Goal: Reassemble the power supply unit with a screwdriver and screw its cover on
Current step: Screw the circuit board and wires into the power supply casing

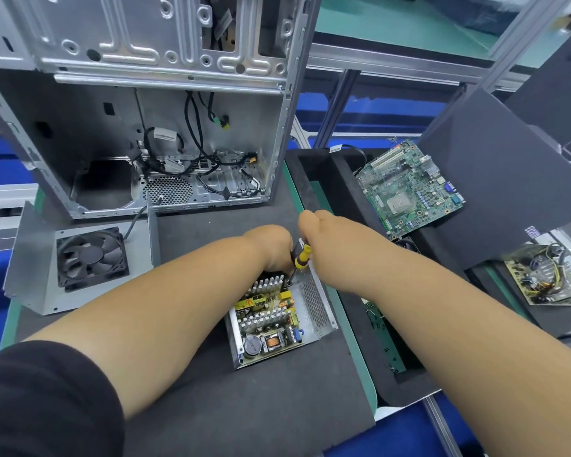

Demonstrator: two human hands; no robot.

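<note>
Open silver metal power supply unit (279,319) with its green circuit board exposed sits mid-frame on dark grey foam mat (261,407). Right hand (314,225) grasps yellow-and-black-handled screwdriver (300,258), tip down at the unit's 12 o'clock edge; fingers hidden. Left hand (272,247) just beside it, fingers tucked under, grip impossible to tell. Grey metal cover with black fan (89,258) at 9 o'clock.
</note>
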